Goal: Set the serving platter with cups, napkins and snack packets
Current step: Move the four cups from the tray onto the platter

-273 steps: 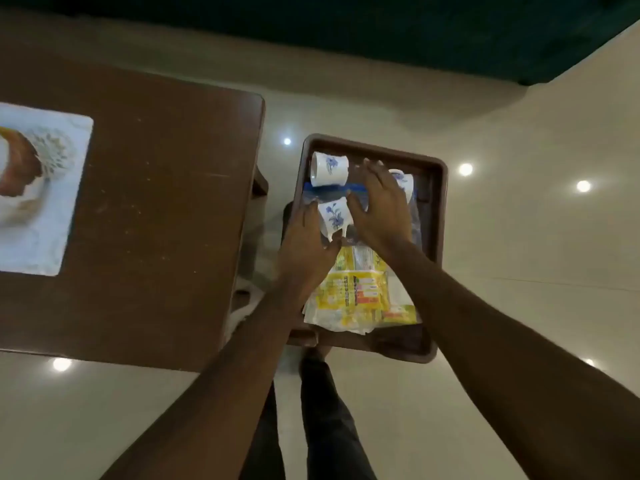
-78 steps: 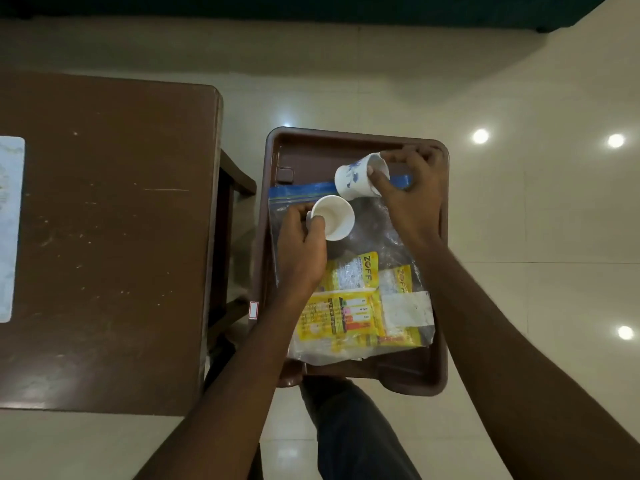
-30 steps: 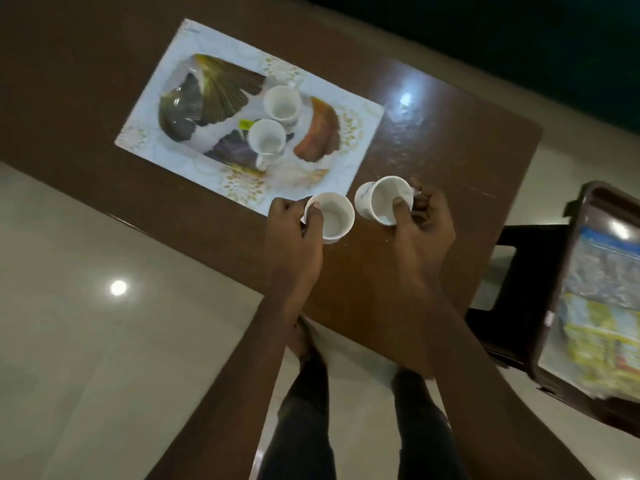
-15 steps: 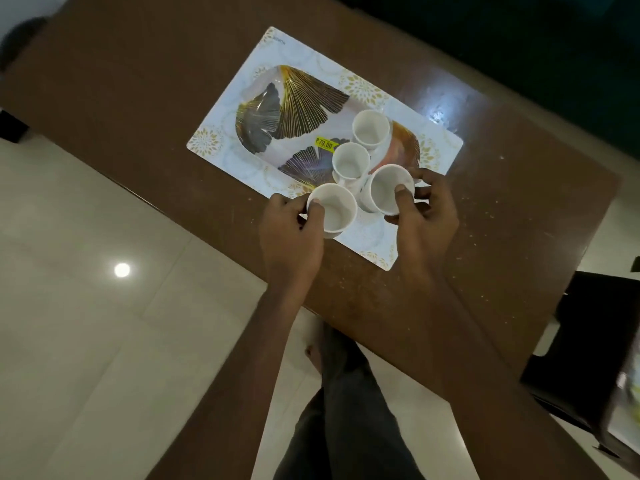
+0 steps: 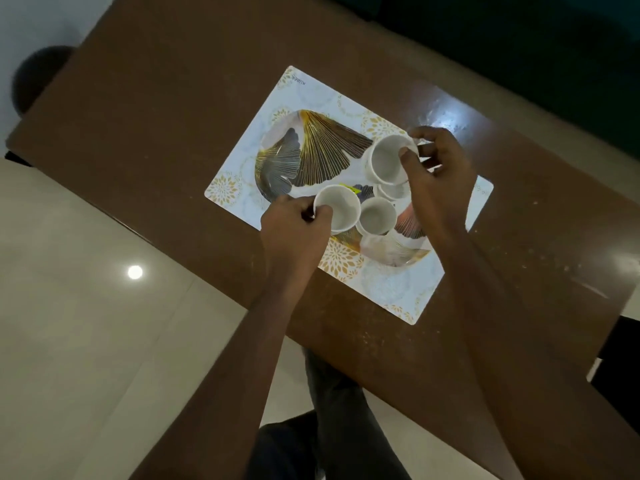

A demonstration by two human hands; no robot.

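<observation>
A white rectangular serving platter (image 5: 304,98) with gold and grey leaf print lies on the brown table (image 5: 156,98). My left hand (image 5: 294,230) grips a white cup (image 5: 341,211) by its rim over the platter's near side. My right hand (image 5: 436,174) pinches a second white cup (image 5: 386,161) by its rim, above the platter's right part. Two more white cups stand on the platter: one (image 5: 377,216) between my hands, another (image 5: 394,190) mostly hidden under the right-hand cup. No napkins or snack packets are in view.
The table runs diagonally; its near edge (image 5: 207,268) borders pale tiled floor with a light reflection (image 5: 135,271). A dark stool edge (image 5: 623,375) shows at the right border. My legs (image 5: 329,427) are below the table edge.
Both hands carried a cup each from the brown tray on the stool to the table, then over the platter. In the last half second the right-hand cup rose above the two standing cups.
</observation>
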